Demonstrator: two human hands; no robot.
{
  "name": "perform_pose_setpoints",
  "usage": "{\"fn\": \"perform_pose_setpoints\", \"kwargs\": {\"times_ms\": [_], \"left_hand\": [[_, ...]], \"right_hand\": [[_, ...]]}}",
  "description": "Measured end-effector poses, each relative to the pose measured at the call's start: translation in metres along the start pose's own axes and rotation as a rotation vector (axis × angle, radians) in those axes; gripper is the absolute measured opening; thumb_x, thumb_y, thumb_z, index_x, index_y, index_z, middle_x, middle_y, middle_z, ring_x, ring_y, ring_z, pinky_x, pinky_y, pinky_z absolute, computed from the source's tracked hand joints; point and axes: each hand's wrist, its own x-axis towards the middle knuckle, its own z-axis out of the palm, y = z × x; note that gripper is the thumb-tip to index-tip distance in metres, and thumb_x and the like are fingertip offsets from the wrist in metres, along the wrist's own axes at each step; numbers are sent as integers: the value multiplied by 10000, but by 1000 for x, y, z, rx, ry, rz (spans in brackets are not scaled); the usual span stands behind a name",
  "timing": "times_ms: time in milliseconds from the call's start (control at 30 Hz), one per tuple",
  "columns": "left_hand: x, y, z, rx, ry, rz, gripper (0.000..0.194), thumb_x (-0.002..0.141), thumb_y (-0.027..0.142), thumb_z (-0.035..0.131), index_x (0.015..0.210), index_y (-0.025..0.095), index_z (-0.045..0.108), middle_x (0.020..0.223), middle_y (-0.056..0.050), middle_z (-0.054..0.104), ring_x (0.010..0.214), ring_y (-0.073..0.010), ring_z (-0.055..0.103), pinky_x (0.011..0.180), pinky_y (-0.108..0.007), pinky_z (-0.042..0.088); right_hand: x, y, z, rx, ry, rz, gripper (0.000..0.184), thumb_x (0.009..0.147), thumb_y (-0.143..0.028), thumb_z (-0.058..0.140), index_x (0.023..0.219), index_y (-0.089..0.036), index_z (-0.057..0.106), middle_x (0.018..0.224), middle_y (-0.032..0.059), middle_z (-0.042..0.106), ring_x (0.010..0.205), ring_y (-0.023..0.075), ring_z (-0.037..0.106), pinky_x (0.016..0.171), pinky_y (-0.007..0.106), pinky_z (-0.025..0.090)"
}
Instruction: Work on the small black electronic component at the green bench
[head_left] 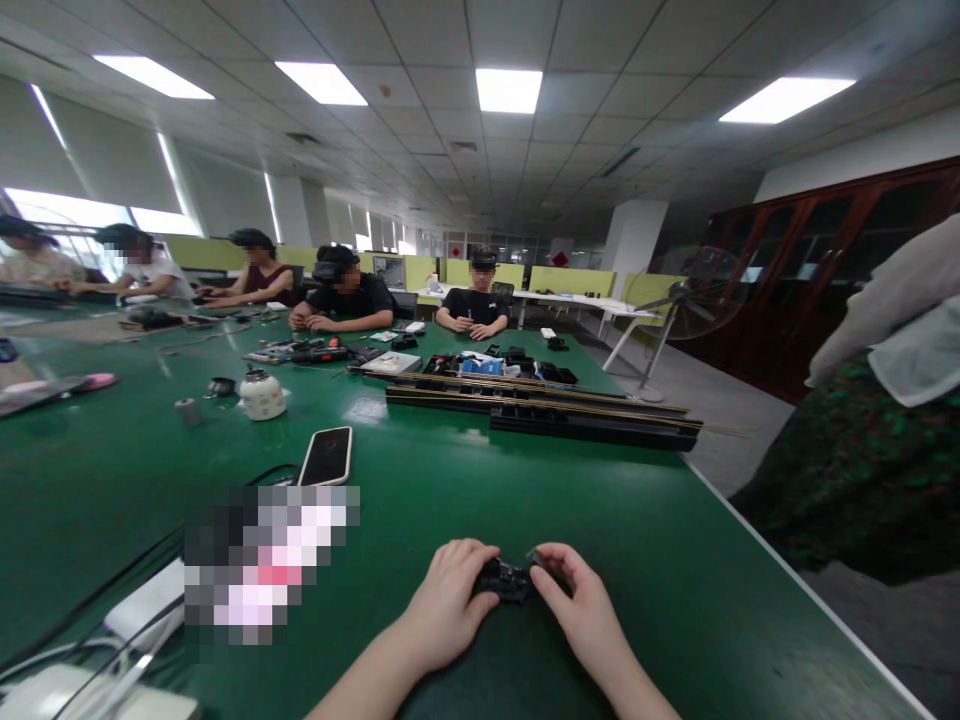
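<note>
Both of my hands rest on the green table [465,470] near its front edge. Between them sits a small black part [507,580] with tiny contacts or buttons on top. My left hand [448,600] curls around its left end with the fingers bent. My right hand [576,600] pinches its right end between thumb and fingers. The underside of the part is hidden by my fingers.
A phone [327,456] lies face up ahead to the left, near a white round pot [262,394]. Long black trays [540,408] cross the table's middle. Cables and a white adapter [142,610] lie at the left. Several people sit at the far end; another person [870,440] stands at right.
</note>
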Motion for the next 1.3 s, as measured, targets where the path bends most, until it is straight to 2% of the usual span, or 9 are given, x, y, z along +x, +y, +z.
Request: {"fn": "perform_pose_setpoints", "kwargs": {"times_ms": [133, 267, 467, 667, 833, 1067, 1300], "left_hand": [[0, 2, -2, -4, -8, -2, 401, 779, 144, 549, 1168, 225, 496, 1140, -56, 535, 1087, -230, 452, 969, -381, 341], [-1, 4, -3, -13, -7, 4, 393, 776, 133, 539, 1154, 228, 497, 1153, -57, 526, 1094, -232, 446, 970, -386, 341], [-1, 3, -4, -15, -14, -5, 409, 788, 141, 523, 1185, 228, 477, 1159, -60, 529, 1097, -234, 447, 975, -391, 335], [0, 3, -4, -13, -22, -23, 412, 778, 134, 535, 1179, 216, 487, 1158, -60, 530, 1095, -230, 450, 975, -376, 336], [-1, 3, -4, -20, -6, -5, 386, 766, 106, 532, 1132, 222, 497, 1151, -53, 527, 1086, -220, 449, 968, -359, 339], [0, 2, -4, -34, -14, -33, 426, 787, 123, 518, 1198, 218, 458, 1163, -66, 522, 1092, -232, 444, 971, -374, 330], [0, 5, -7, -40, -13, -23, 339, 760, 101, 541, 1075, 222, 512, 1096, -45, 541, 1031, -217, 469, 920, -342, 355]], "right_hand": [[2, -3, -1, 152, 104, 57, 344, 619, -428, 703, 855, -189, 629, 855, 78, 702, 868, 249, 645, 842, 385, 488], [3, -10, -3, 265, 156, 128, 410, 549, -439, 747, 858, -187, 654, 888, 88, 716, 909, 270, 648, 877, 414, 477], [2, -16, -6, 296, 189, 189, 430, 563, -472, 735, 878, -187, 672, 902, 73, 712, 931, 262, 637, 902, 390, 455], [4, -7, -8, 402, 222, 250, 467, 568, -490, 737, 914, -184, 661, 936, 63, 702, 965, 257, 617, 926, 390, 429], [6, 2, -7, 491, 258, 249, 458, 581, -484, 739, 913, -179, 660, 909, 56, 700, 921, 236, 626, 878, 369, 457], [7, -2, -9, 527, 270, 261, 452, 578, -488, 736, 889, -173, 647, 838, 63, 712, 869, 245, 651, 804, 369, 495], [7, -5, -9, 550, 284, 278, 411, 580, -457, 717, 883, -189, 647, 823, 51, 712, 878, 252, 652, 791, 368, 506]]}}
